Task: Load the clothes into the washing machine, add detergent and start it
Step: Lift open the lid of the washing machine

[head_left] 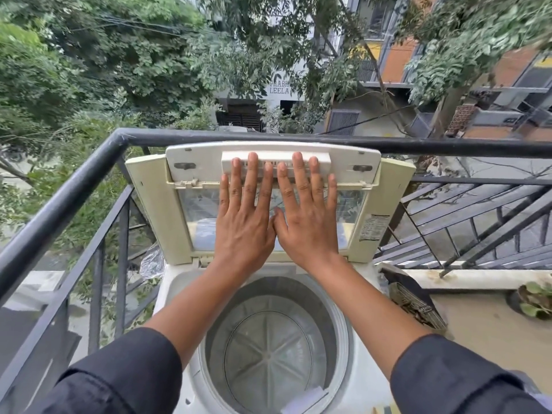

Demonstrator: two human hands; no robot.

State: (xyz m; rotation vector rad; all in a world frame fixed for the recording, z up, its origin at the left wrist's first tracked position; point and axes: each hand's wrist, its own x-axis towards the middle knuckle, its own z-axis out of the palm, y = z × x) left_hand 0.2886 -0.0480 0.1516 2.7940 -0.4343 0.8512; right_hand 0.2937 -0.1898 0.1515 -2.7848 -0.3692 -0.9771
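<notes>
Standing on the balcony w/ them: the washing machine [179, 282] sits against the black railing [74, 186], top-loader, its lid [155, 204] swung up and leaning back toward the rail. Both hands are flat on the lid's underside, side by side, thumbs nearly touching. Left hand [243, 216] and right hand [307, 216] are both released, fingers straight and spread, fingertips up on the white handle strip [324, 161]; pressing, not gripping.

The drum [268, 348] is bare, no clothes inside. No clothes or detergent anywhere in view, so can't tell where they're kept.

Step in hand, imo: opening up, i.e. settling the lid so it stays open. Loading not yet begun.

Next move prob. needs hands off the lid w/o it dropping, then fetching the laundry from out of shot. A potted plant [534, 300] sits on the ledge at right.
</notes>
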